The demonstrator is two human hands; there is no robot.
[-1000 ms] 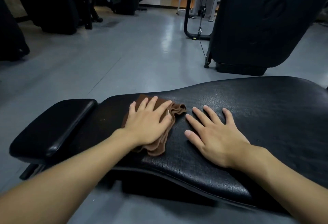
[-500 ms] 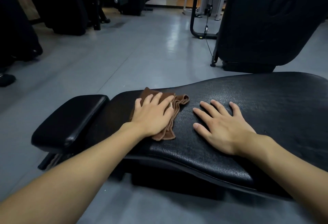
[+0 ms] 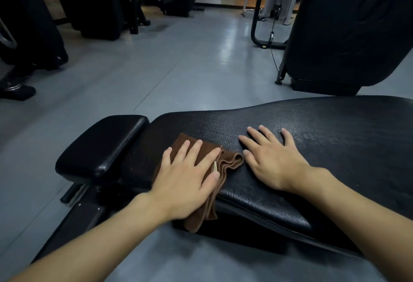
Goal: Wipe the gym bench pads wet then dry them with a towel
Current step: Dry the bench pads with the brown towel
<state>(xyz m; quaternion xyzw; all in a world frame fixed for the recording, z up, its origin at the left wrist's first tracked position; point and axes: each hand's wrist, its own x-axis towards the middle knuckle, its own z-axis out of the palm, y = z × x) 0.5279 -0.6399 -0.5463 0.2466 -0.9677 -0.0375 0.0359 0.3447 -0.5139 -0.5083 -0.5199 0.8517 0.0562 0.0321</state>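
Left hand flat, fingers spread, pressing brown cloth at lower centre, on pad near edge. Right hand open, bracing bare pad. Keep pressure even; overlap strokes; avoid cloth slipping off edge.

Dim wide-angle view; overhead glare streaks the floor, edges bowed.

Past my work, a glossy grey floor stretches away with a pale streak of reflected light. To my right stands a big black upholstered machine pad; beside it a black tubular frame with a thin hanging cable. Dark gym machines line the far left, and a black shoe rests at the left edge.
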